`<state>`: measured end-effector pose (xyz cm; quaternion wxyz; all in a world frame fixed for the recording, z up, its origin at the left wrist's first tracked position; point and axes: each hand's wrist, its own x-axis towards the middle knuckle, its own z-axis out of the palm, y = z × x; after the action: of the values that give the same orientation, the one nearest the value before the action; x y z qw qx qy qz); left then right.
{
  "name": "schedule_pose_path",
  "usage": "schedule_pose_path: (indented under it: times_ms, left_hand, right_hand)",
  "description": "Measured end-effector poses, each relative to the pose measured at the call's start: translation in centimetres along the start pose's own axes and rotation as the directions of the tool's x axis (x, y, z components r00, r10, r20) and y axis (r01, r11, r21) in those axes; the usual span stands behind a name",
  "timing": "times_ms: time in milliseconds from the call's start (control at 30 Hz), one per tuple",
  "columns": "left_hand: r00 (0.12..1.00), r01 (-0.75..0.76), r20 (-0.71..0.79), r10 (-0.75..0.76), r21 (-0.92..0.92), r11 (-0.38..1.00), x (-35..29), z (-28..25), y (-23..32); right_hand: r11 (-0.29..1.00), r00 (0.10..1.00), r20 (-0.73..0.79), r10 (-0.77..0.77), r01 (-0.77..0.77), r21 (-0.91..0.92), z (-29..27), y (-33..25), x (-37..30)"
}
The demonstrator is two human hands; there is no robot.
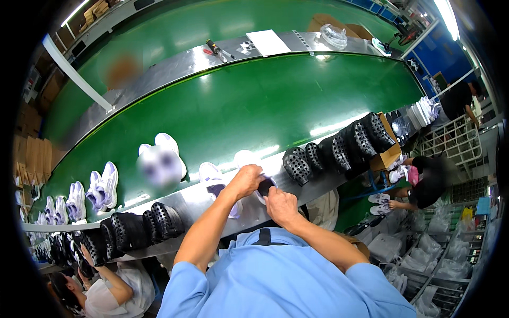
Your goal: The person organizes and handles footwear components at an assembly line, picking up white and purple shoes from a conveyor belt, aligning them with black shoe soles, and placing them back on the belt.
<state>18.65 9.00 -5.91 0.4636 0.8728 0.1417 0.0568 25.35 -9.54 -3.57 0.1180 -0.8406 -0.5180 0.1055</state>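
Note:
A white sneaker lies over the inner edge of the green conveyor belt, its toe pointing away from me. My left hand grips it from the left side near the opening. On its right, at the heel end, my right hand is closed with thumb and fingers on the collar. Something dark shows in the shoe's opening between my hands; whether it is an insole or the lining I cannot tell. Just left of it rests a second white and lavender sneaker, partly behind my left forearm.
Black perforated shoe-shaped pieces line the metal ledge on both sides. Paired sneakers stand along the green belt. Tools and a white sheet lie on the far rail. Co-workers sit at lower left and right.

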Motion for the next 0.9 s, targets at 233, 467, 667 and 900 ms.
schedule_pose_path:
  times_ms: [233, 467, 667, 900]
  left_hand:
    - [0.947, 0.072, -0.309, -0.085, -0.054, 0.996, -2.5, 2.9, 0.3]
    - [0.827, 0.485, -0.217, -0.518, -0.189, 0.854, -4.2, 4.7, 3.1]
    - [0.701, 0.602, -0.412, -0.581, -0.095, 0.793, -3.2, 6.5, 1.0]
    - [0.838, 0.453, -0.361, -0.410, 0.040, 0.891, -6.7, 4.6, 4.0]
  right_hand:
    - [0.944, 0.999, 0.030, 0.037, -0.045, 0.328, -0.4, 1.9, 0.2]
    - [0.911, 0.994, 0.016, 0.108, -0.105, 0.398, 2.5, 3.4, 1.9]
    - [0.945, 0.967, 0.042, 0.251, -0.254, 0.205, 4.0, 3.0, 4.5]
    - [0.959, 0.969, 0.098, 0.225, -0.238, 0.155, 4.8, 3.9, 5.2]
